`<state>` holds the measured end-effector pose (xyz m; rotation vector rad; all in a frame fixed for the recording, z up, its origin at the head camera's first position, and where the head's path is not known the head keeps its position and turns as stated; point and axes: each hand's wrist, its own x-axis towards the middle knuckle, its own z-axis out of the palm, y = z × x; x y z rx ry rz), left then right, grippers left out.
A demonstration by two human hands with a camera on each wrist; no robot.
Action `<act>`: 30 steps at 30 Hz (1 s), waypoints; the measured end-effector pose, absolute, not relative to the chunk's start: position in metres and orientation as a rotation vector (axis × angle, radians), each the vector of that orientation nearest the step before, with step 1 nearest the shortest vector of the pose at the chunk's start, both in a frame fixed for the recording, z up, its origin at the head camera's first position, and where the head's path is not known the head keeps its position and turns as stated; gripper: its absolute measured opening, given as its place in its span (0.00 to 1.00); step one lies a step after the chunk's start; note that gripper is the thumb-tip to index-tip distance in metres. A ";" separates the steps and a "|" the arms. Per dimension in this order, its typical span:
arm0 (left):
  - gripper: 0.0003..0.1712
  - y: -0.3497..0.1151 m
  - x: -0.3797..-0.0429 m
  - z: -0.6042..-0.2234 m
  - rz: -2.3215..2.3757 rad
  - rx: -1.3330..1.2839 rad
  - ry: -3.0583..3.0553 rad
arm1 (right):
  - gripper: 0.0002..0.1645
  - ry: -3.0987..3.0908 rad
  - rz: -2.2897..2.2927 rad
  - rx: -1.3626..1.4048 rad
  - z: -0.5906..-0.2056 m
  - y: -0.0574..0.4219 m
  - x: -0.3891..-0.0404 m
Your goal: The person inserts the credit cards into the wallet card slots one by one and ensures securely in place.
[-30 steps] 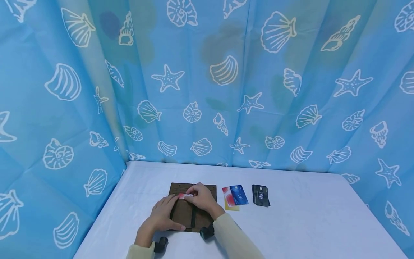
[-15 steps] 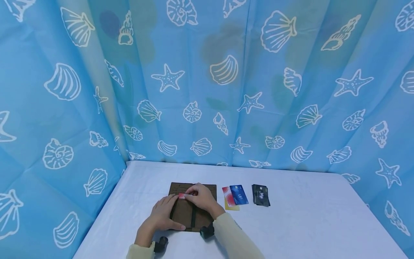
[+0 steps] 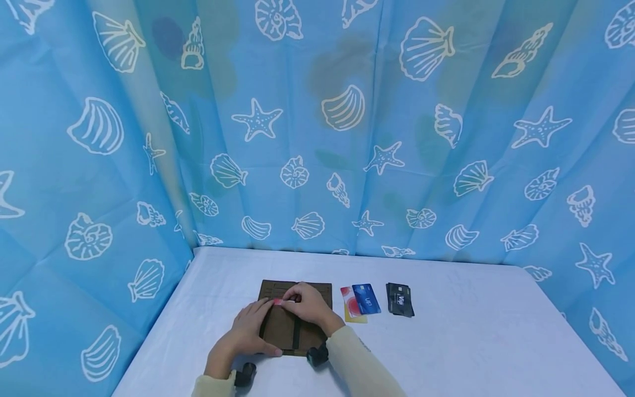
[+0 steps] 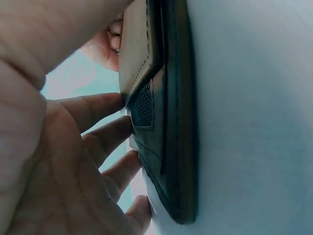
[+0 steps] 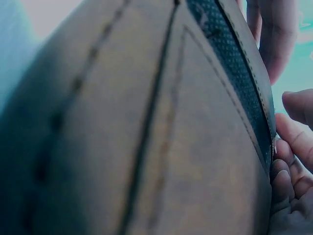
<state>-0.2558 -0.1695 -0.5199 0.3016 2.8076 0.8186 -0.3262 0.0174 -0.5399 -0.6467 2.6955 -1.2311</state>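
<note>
A brown leather wallet (image 3: 280, 331) with a dark strap lies spread on the white table. My left hand (image 3: 250, 328) rests over its left side, fingers extended along the edge and thumb at the near edge. In the left wrist view, the fingertips (image 4: 124, 125) touch the wallet's edge beside a mesh patch. My right hand (image 3: 310, 304) pinches a small red-and-white card (image 3: 278, 301) at the upper middle of the wallet; most of the card is hidden. Its curled fingers (image 5: 282, 183) show beside the wallet's edge in the right wrist view.
Right of the wallet, a blue VIP card (image 3: 366, 299) overlaps a red-and-white card (image 3: 348, 300) and a yellow card (image 3: 360, 318). Further right lies a stack of black VIP cards (image 3: 400, 300). A blue seashell curtain (image 3: 307, 149) stands behind the table (image 3: 496, 331).
The right-hand fingers have slid slightly left along the card, covering more of it. The left hand has stayed almost still on the wallet.
</note>
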 end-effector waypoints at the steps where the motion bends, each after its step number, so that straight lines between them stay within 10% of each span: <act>1: 0.68 -0.169 -0.256 -0.520 0.820 0.296 2.808 | 0.08 2.696 -1.224 -0.658 -0.540 0.017 -0.326; 30: 0.70 -0.169 -0.257 -0.524 0.776 0.282 2.814 | 0.11 2.709 -1.170 -0.795 -0.540 0.016 -0.325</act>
